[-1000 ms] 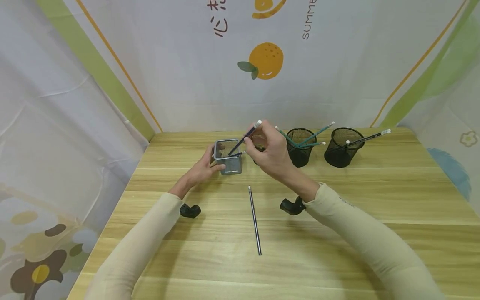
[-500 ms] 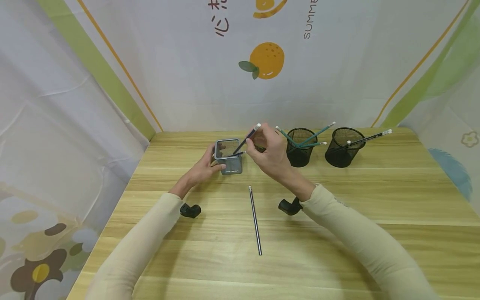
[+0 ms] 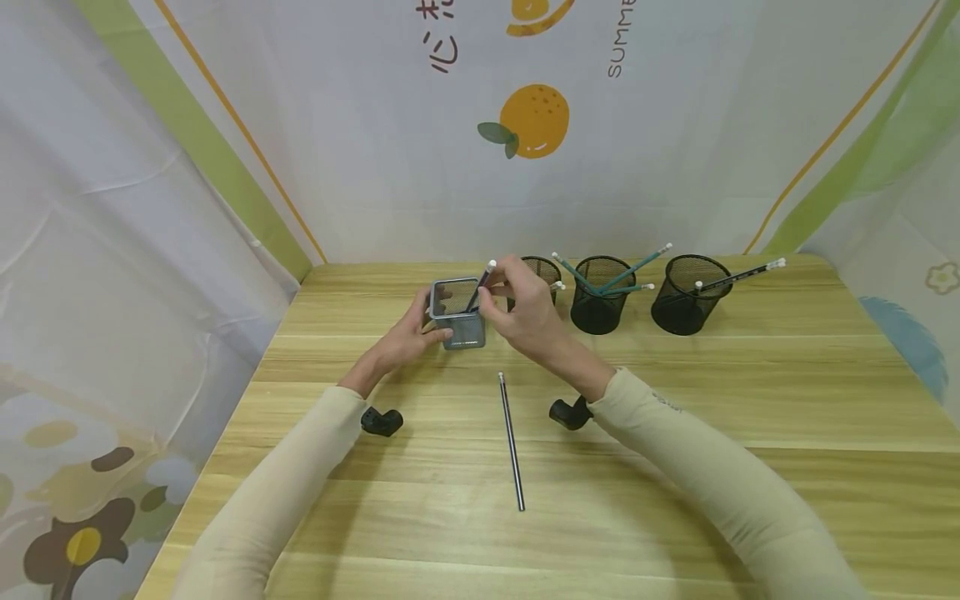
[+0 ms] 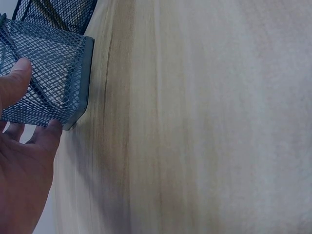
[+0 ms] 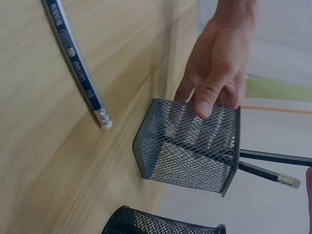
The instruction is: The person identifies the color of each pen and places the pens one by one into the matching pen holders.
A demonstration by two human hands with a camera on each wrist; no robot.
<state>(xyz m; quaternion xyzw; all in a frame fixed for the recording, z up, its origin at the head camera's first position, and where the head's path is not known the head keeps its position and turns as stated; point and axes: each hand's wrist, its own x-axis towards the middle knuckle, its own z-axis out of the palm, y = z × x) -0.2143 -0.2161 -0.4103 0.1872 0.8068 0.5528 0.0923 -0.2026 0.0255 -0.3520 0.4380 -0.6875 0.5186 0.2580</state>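
My left hand (image 3: pixel 405 337) holds a square grey mesh pencil holder (image 3: pixel 465 332) at its left side. In the right wrist view its thumb lies on the near wall and the fingers go behind. My right hand (image 3: pixel 528 308) pinches a dark pencil (image 3: pixel 482 283) near its white eraser end. That pencil slants down into the square holder. A second dark pencil (image 5: pixel 265 174) leans in the same holder, its eraser end sticking out past the rim. On the table in front lies another dark pencil (image 3: pixel 512 442), eraser end away from me.
To the right stand round black mesh holders: one partly behind my right hand (image 3: pixel 542 268), one with green pencils (image 3: pixel 597 312), one with black pencils (image 3: pixel 684 312). Black curved pieces (image 3: pixel 382 422) show by each wrist. A printed curtain (image 3: pixel 375 167) hangs behind the wooden table (image 3: pixel 420 517).
My right hand has moved left and slightly down, and the pencil in it stands steeper and lower in the square holder. The left hand and the holder stay in place.
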